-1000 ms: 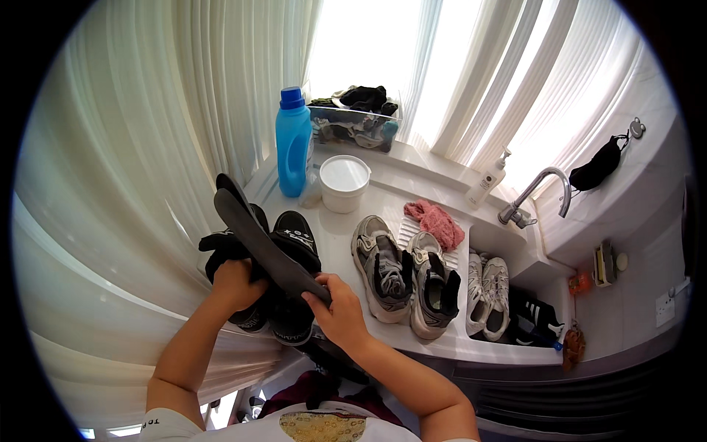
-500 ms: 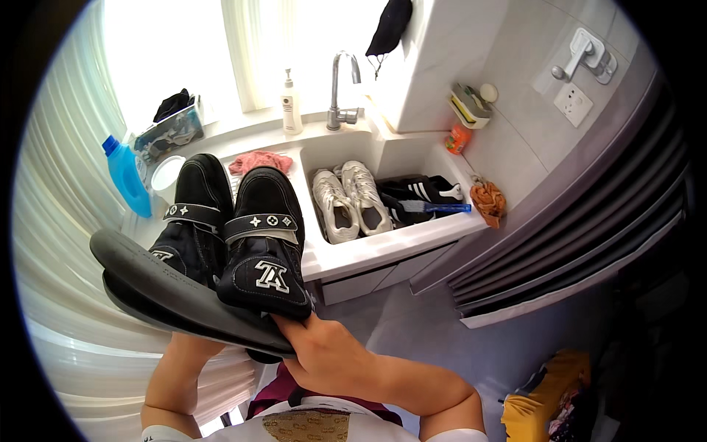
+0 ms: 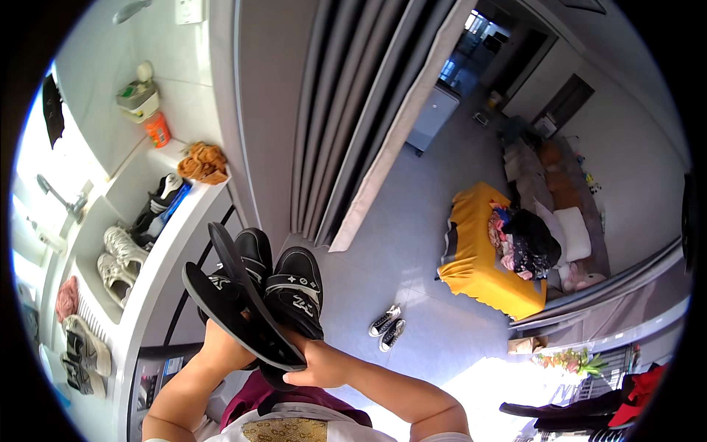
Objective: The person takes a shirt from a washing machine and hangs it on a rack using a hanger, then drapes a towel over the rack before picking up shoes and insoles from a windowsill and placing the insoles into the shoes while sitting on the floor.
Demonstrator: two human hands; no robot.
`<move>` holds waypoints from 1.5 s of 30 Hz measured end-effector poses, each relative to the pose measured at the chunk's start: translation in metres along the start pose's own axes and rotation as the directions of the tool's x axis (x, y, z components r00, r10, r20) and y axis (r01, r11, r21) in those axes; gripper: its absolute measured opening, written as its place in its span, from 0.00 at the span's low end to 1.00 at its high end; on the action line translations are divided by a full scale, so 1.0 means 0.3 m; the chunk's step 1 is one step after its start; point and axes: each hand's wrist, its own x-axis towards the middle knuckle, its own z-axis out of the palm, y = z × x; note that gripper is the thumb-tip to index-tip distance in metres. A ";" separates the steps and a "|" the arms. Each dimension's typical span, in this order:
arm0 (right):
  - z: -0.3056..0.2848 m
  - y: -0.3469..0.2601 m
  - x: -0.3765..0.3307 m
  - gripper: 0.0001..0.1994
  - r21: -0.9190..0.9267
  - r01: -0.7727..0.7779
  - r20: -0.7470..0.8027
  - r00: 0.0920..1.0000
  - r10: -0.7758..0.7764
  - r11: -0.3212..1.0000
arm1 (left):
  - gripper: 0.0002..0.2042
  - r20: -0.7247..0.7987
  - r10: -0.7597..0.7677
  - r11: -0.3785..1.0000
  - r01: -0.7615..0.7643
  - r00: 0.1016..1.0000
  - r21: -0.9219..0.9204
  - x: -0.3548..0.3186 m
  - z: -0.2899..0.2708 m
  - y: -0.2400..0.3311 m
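My hands hold a bundle of black footwear in front of my body. In it are two black strap shoes with white emblems on strap and tongue, toes pointing away from me. Two dark, flat, sole-like pieces, which look like slippers, lie against them on the left. My left hand is closed under the lower left of the bundle, its fingers partly hidden. My right hand grips the near end, thumb and fingers wrapped round it.
At left a white sink holds white sneakers, black sneakers and a blue brush. Grey-black sneakers stand on the counter. Canvas shoes lie on the floor. A grey curtain hangs ahead; a yellow-draped piece stands right.
My view has swung right, away from the sink toward the room. The black footwear has stayed in both hands and turned, with its toes now pointing more steeply away.
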 end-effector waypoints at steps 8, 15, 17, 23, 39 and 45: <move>-0.376 0.198 -0.053 0.33 0.330 -0.250 -0.233 0.913 0.335 0.910 | 0.14 0.237 0.148 0.979 -0.108 0.960 -0.172 0.490 0.266 0.007; -0.694 0.377 -0.208 0.33 0.712 0.050 -0.425 0.825 0.373 0.701 | 0.14 0.375 0.424 0.905 -0.368 0.825 -0.213 0.972 0.603 0.153; -0.825 0.408 -0.281 0.31 0.791 0.136 -0.448 0.792 0.414 0.596 | 0.14 0.354 0.535 0.843 -0.456 0.767 -0.285 1.122 0.725 0.224; -1.296 0.680 -0.467 0.29 0.723 0.105 -0.565 0.659 0.497 0.683 | 0.14 0.378 0.596 0.802 -0.550 0.709 -0.231 1.575 1.051 0.506; -2.756 0.879 -0.479 0.33 0.602 -0.027 -0.542 0.720 0.433 0.798 | 0.19 -0.024 0.620 0.731 -0.589 0.784 -0.344 2.891 1.472 0.878; -3.354 0.842 -0.484 0.32 0.576 0.114 -0.692 0.594 0.409 0.809 | 0.20 0.300 0.484 0.869 -0.409 0.822 -0.280 3.493 1.621 0.937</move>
